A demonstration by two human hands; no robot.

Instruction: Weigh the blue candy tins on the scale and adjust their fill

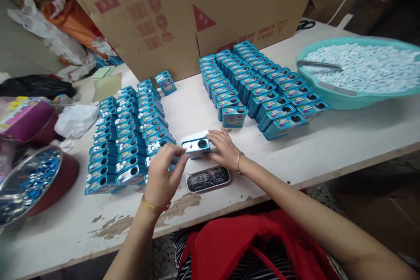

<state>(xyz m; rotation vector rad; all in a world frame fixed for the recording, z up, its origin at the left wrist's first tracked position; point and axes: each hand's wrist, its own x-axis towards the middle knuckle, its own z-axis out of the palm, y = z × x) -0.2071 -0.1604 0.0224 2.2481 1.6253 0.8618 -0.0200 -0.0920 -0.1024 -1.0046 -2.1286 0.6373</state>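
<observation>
A small blue tin (193, 145) with a white top and a round dark opening stands upright on a digital kitchen scale (208, 179). A white candy or two lie on the tin's top, left of the opening. My right hand (226, 151) grips the tin's right end, thumb in front and fingers behind. At its left end, the thumb and forefinger of my left hand (166, 170) are drawn together in a pinch; anything between them is too small to make out. The scale's lit display faces me, its digits blurred.
Rows of blue tins (131, 140) topped with white candies stand at left, more tins (252, 83) at right. A turquoise basin (348, 100) of pale candies holds a metal scoop (321, 65). A bowl (65, 179) of blue pieces sits left; a cardboard box (170, 17) stands behind.
</observation>
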